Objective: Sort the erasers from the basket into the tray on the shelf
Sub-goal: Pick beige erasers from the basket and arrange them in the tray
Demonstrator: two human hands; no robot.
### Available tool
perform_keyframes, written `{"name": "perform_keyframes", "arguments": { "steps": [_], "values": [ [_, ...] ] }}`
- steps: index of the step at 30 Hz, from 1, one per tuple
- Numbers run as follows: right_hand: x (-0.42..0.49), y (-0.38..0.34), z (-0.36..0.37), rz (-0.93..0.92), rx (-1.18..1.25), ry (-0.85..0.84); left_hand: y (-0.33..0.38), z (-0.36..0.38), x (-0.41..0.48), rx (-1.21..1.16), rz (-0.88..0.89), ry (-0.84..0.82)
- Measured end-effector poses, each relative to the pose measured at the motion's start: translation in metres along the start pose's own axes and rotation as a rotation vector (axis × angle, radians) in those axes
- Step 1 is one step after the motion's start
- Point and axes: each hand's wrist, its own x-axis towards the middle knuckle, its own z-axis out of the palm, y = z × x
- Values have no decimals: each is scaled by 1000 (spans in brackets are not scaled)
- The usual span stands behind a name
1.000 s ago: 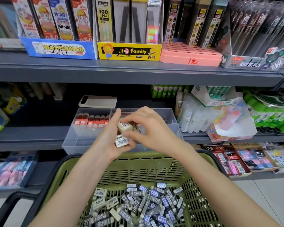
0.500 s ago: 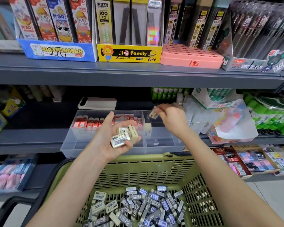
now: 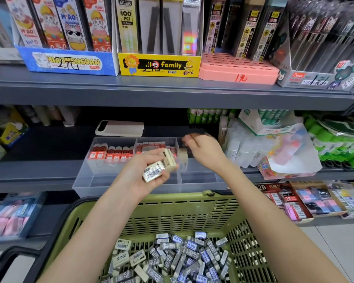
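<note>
Several cream erasers (image 3: 159, 168) clutched in left hand (image 3: 138, 175), in front of the clear tray (image 3: 129, 181); many more loose in green basket (image 3: 172, 201). Right hand (image 3: 204, 149) curled over tray's right rear compartment, blurred, contents untellable. Probably light, rubbery, sleeve-slick: pinch across long sides.

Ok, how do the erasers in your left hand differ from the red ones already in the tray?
The cream erasers in the left hand have pale sleeves with barcodes; the red-sleeved erasers in the clear tray have red wrappers. The cream erasers lie bunched at angles; the red-sleeved erasers stand upright in a neat row at the tray's back. Both are small wrapped blocks.
</note>
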Motion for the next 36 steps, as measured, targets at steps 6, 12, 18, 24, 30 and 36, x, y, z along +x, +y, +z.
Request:
{"name": "perform_keyframes", "arguments": {
  "steps": [6, 12, 18, 24, 30, 36],
  "values": [
    [-60, -40, -5, 7, 316, 165, -7, 11, 6, -28, 122, 4],
    [-73, -31, -3, 72, 432, 254, -20, 20, 9, 4, 139, -42],
    [-42, -4, -11, 238, 701, 342, -19, 25, 8, -119, 46, 20],
    [7, 8, 4, 185, 328, 219, -4, 22, 9, -296, 16, -21],
    [25, 2, 21, 137, 279, -3, 4, 14, 12, -389, 8, -21],
    [24, 8, 21, 188, 225, -72, 1, 9, 19, -383, -3, -14]
  ]
}}
